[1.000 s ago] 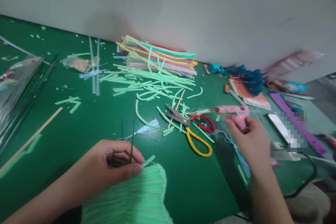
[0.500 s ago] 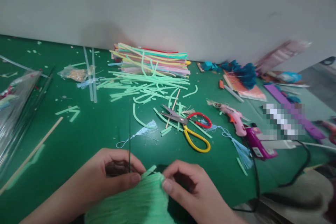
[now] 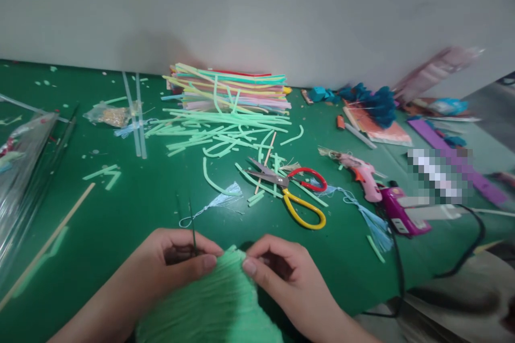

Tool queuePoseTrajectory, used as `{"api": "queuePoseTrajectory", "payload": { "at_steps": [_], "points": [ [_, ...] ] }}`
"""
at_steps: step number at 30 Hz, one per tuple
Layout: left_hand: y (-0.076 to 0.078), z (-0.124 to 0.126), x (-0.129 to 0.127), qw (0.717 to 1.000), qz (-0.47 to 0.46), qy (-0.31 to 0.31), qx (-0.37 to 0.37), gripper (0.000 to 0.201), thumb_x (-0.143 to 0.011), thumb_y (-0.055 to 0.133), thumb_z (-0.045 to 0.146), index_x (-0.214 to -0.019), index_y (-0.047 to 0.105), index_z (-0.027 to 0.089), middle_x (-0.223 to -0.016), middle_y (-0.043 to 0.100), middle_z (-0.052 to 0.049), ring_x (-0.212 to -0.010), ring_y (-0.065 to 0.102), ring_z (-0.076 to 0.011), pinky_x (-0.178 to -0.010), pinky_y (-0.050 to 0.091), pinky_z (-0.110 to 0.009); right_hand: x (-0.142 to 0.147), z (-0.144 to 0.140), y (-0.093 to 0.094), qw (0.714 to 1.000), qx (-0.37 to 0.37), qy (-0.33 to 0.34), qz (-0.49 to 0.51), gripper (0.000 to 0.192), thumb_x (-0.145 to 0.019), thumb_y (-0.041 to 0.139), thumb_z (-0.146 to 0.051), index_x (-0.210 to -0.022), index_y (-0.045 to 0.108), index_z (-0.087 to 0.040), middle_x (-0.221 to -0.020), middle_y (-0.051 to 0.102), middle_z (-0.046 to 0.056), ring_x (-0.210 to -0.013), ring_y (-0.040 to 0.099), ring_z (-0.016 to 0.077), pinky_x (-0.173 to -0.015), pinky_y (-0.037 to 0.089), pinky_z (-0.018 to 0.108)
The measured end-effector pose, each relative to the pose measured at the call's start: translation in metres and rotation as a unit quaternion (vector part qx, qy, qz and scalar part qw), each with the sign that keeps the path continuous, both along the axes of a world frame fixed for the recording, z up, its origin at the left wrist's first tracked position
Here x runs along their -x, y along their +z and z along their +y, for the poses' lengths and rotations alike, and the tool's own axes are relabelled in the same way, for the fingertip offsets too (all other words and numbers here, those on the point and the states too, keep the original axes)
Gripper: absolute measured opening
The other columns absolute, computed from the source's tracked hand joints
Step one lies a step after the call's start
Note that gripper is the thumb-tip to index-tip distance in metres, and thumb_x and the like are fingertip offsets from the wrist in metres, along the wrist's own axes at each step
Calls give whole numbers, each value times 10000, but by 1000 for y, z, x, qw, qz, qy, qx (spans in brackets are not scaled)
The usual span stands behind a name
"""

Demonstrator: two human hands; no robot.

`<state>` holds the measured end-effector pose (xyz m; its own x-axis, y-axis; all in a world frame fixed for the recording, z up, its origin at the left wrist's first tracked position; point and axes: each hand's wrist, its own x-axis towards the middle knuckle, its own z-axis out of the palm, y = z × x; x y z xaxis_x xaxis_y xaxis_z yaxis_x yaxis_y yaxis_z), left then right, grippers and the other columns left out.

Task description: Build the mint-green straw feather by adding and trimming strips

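A light green, ribbed piece (image 3: 213,305), seemingly made of rows of fuzzy strips, fills the bottom middle of the view. My left hand (image 3: 177,262) pinches its top edge from the left, thumb in front. A thin dark green wire (image 3: 192,225) stands up beside the left fingers; where it ends is hidden. On the other side, my right hand (image 3: 281,273) pinches the top right corner between thumb and forefinger. Scissors (image 3: 284,181) with one red and one yellow handle lie partly spread on the table beyond the hands. The piece's lower end runs out of view.
Green pipe-cleaner-like strips (image 3: 225,118) lie scattered before a multicoloured bundle (image 3: 229,86) by the wall. Blue tassels (image 3: 223,198), a pink glue gun (image 3: 364,177) and a purple glue gun (image 3: 402,211) with a black cord are nearby. A wooden stick (image 3: 52,241) lies left.
The short strip that stuck up at the piece's top edge now lies down along it. Both hands have shifted slightly, keeping their pinch, and the wire has moved a little left.
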<state>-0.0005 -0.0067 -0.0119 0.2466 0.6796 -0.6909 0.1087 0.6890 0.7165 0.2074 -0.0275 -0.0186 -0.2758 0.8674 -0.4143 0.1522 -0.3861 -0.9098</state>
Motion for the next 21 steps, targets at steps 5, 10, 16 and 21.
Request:
{"api": "queuePoseTrajectory", "payload": {
  "at_steps": [5,10,16,21],
  "points": [
    [1,0,-1,998,-36,7,57,252,-624,829,404,-812,789,242,-806,803,-15,-745,712,-188,-695,494,-266,-2,0,1,1000,-5,-9,5,185,-760,741,-325,-740,648,-166,-580,498,-47,-548,418,82,-511,327,195],
    [3,-1,-2,982,-111,41,145,278,-637,828,371,-871,781,227,-868,804,-35,-778,732,-196,-742,519,-285,-3,-1,2,1000,-23,-6,2,181,-793,697,-325,-728,643,-165,-577,503,-43,-544,424,83,-510,334,197],
    [2,0,-1,978,-125,32,162,307,-638,833,379,-893,781,218,-881,803,-53,-787,733,-186,-752,519,-263,-1,0,0,1000,-11,-18,20,168,-767,725,-300,-712,637,-167,-552,480,-59,-520,397,70,-493,320,183],
    [6,-1,0,983,-101,31,152,238,-644,830,378,-847,789,262,-863,804,-6,-746,711,-149,-706,502,-227,-2,0,-1,1000,-10,-17,21,148,-778,711,-285,-722,640,-168,-561,494,-58,-525,405,69,-497,326,181]
  ]
}}
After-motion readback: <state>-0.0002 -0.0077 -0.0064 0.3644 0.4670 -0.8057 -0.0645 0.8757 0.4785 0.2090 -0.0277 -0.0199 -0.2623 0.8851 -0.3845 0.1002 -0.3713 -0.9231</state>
